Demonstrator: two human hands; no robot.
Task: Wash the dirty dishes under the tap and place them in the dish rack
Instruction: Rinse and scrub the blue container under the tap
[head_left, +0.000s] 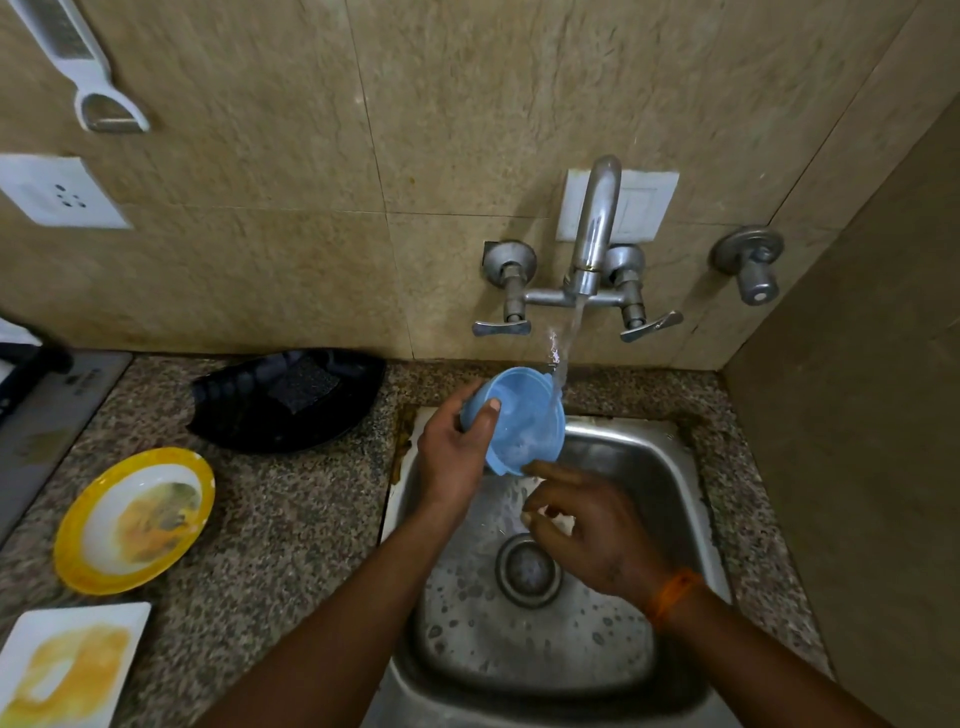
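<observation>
My left hand (457, 452) grips a small blue plastic bowl (524, 421) by its side, thumb over the rim, tilted toward me over the steel sink (675, 467). Water runs from the wall tap (592, 244) and strikes the bowl's far right rim. My right hand (587, 530) hovers just below the bowl with loosely curled fingers, its fingertip at the bowl's lower edge, holding nothing. On the counter to the left lie a dirty yellow-rimmed plate (135, 519) and a dirty white square plate (67, 665).
A black tray (234, 415) holding a dark scrub pad (304, 387) sits on the granite counter behind the plates. A third valve (753, 270) juts from the wall at right. A side wall closes off the right. A grater (78, 67) hangs top left.
</observation>
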